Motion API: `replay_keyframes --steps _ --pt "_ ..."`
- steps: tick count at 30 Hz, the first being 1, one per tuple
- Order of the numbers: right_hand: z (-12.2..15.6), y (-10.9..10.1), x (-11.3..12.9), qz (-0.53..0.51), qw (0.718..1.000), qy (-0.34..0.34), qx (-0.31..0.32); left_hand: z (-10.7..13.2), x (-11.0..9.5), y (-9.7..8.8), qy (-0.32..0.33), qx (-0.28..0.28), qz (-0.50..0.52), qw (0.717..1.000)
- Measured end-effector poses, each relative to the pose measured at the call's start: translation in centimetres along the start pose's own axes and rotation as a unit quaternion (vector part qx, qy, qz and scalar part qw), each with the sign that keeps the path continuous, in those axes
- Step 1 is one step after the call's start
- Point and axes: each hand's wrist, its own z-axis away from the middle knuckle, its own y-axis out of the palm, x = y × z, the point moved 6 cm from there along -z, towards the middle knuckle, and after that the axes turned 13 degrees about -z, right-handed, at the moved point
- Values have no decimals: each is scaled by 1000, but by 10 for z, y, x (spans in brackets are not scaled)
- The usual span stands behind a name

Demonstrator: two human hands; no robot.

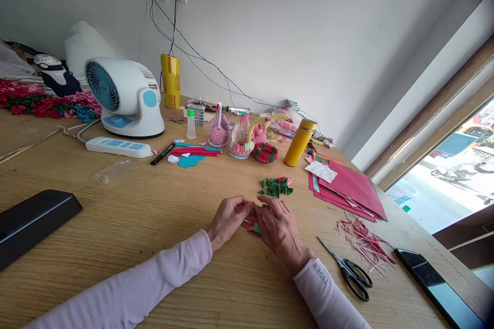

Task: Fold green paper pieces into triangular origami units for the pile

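Observation:
My left hand (230, 220) and my right hand (281, 227) meet low over the table, fingertips close together in a pinch. Small green-and-pink paper pieces (256, 227) show in and just under the gap between the fingers; the fingers hide most of their shape. Just beyond the hands lies a loose pile of green folded paper triangles (275, 187), with a bit of pink among them. Farther back stands a red-and-green ring of folded paper (265, 153), beside a pink-and-white paper swan (241, 138). Black-handled scissors (349, 270) lie to the right of my right hand.
A yellow bottle (300, 142), red paper sheets (351, 185) and thin paper strips (366, 241) sit to the right. A phone (436, 288) lies near the right edge. On the left are a white fan (131, 97), a power strip (118, 147) and a black object (38, 221).

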Motion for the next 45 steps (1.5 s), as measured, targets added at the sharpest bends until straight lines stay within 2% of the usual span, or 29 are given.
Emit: replay_keyframes --steps 3,5,8,10,19,27,35,38,42,45 --pt "2 -7 -11 -96 987 104 -73 -2 0 -1 12 0 -4 1000" --pt "5 -8 -22 -170 960 190 -114 -3 0 -1 27 3 -13 1000" --pt "11 -2 -34 -271 912 284 -120 -3 -2 0 50 10 -37 998" --pt "13 4 -38 -314 891 311 -105 -2 -3 0 62 12 -52 997" --pt "18 14 -48 -398 857 314 -91 -2 -5 1 35 50 -30 998" --pt "18 16 -50 -397 866 295 -64 -4 -1 2 63 66 -71 993" --pt "16 14 -50 -371 880 290 -59 -5 2 4 33 81 -28 996" --pt "17 13 -53 -383 864 315 -82 -6 2 2 41 61 -21 997" --pt "20 16 -57 -429 825 355 -95 -7 2 -3 40 26 -10 999" --pt "21 17 -56 -446 812 364 -97 -7 2 -3 43 30 -1 999"
